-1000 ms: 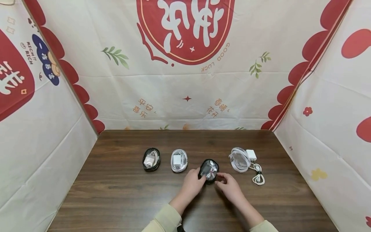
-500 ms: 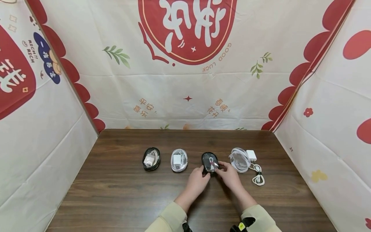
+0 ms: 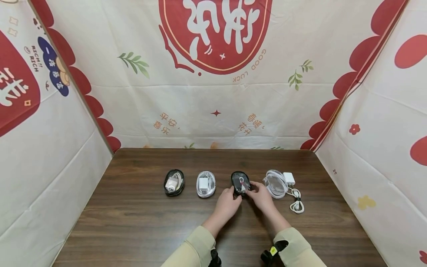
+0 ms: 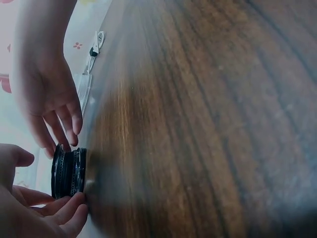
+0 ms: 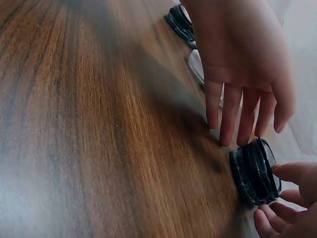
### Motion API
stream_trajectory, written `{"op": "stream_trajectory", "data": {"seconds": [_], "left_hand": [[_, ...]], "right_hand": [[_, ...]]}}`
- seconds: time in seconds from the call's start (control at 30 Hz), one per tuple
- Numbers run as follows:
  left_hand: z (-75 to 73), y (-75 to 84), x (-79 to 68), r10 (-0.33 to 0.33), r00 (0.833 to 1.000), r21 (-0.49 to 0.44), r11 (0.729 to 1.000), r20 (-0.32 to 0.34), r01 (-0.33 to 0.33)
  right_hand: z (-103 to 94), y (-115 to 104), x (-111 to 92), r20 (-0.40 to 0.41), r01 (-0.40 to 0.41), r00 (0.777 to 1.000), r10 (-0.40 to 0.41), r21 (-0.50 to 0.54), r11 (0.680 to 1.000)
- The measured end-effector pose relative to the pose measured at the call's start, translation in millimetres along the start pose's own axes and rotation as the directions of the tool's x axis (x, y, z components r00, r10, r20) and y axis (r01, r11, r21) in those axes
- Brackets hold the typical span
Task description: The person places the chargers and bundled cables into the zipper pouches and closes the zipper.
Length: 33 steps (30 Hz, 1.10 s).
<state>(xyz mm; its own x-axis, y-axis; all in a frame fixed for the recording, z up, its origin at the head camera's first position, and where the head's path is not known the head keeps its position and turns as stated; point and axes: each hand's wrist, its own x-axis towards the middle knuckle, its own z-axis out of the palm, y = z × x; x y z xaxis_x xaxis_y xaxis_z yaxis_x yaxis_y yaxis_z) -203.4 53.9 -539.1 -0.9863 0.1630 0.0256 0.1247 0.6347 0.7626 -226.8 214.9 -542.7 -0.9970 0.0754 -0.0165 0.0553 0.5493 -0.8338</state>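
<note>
A black oval zip case (image 3: 240, 182) with a clear lid lies on the table, and a light-coloured cable shows through the lid. At its near left side is my left hand (image 3: 228, 204); the left wrist view shows these fingers (image 4: 69, 214) touching the case's side while the thumb stands apart. My right hand (image 3: 261, 198) holds the right side, its thumb (image 5: 287, 172) at the lid's edge and its fingers at the side wall. In the right wrist view the case (image 5: 252, 173) sits flat between both hands.
Left of it lie another black case (image 3: 174, 183) and a white-rimmed case (image 3: 205, 184), each with a white charger inside. To the right are a clear case (image 3: 276, 184), a white charger block (image 3: 289, 178) and a tied white cable (image 3: 297, 205). Printed cloth (image 3: 213, 96) surrounds the table.
Both hands have carried the black case away from me, into line with the other cases. It has also turned slightly. The other cases stay where they were.
</note>
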Motion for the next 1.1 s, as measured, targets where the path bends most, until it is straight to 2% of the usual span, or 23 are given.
{"op": "stream_trajectory", "data": {"seconds": [0.1, 0.2, 0.33, 0.43, 0.57, 0.73, 0.83, 0.97, 1.1], "left_hand": [[-3.2, 0.6, -0.4, -0.023, 1.000, -0.063, 0.998, -0.018, 0.021], [-6.4, 1.5, -1.7, -0.029, 0.998, -0.117, 0.993, -0.064, 0.021], [-8.8, 6.7, -3.6, 0.003, 0.993, -0.151, 0.988, -0.116, -0.020], [-6.8, 13.5, -4.9, 0.054, 0.990, -0.163, 0.984, -0.128, -0.075], [0.0, 25.4, -8.7, 0.119, 0.989, -0.127, 0.984, -0.082, -0.129], [8.2, 40.5, -15.4, 0.177, 0.983, -0.030, 0.984, 0.045, -0.176], [13.9, 47.7, -14.9, 0.196, 0.976, -0.002, 0.980, 0.100, -0.197], [24.5, 55.1, -7.8, 0.228, 0.965, 0.024, 0.972, 0.132, -0.233], [35.5, 62.3, 0.9, 0.241, 0.955, 0.055, 0.966, 0.171, -0.254]], "right_hand": [[-3.1, -2, -2, 0.006, 0.007, 1.000, -0.007, 0.016, 1.000], [-7.6, -3, -6, 0.003, 0.021, 1.000, -0.021, 0.029, 0.999], [-17.2, -6, -15, 0.010, 0.025, 1.000, -0.025, 0.039, 0.999], [-26.3, -5, -21, 0.001, 0.027, 1.000, -0.027, 0.010, 1.000], [-40.5, 2, -30, -0.055, 0.050, 0.997, -0.052, -0.041, 0.998], [-59.9, 10, -38, -0.145, 0.023, 0.989, -0.028, -0.038, 0.999], [-69.1, 14, -40, -0.229, -0.006, 0.973, -0.004, -0.047, 0.999], [-77.7, 24, -39, -0.345, -0.050, 0.938, 0.027, -0.058, 0.997], [-83.3, 32, -35, -0.362, -0.103, 0.928, 0.089, -0.019, 0.995]]}}
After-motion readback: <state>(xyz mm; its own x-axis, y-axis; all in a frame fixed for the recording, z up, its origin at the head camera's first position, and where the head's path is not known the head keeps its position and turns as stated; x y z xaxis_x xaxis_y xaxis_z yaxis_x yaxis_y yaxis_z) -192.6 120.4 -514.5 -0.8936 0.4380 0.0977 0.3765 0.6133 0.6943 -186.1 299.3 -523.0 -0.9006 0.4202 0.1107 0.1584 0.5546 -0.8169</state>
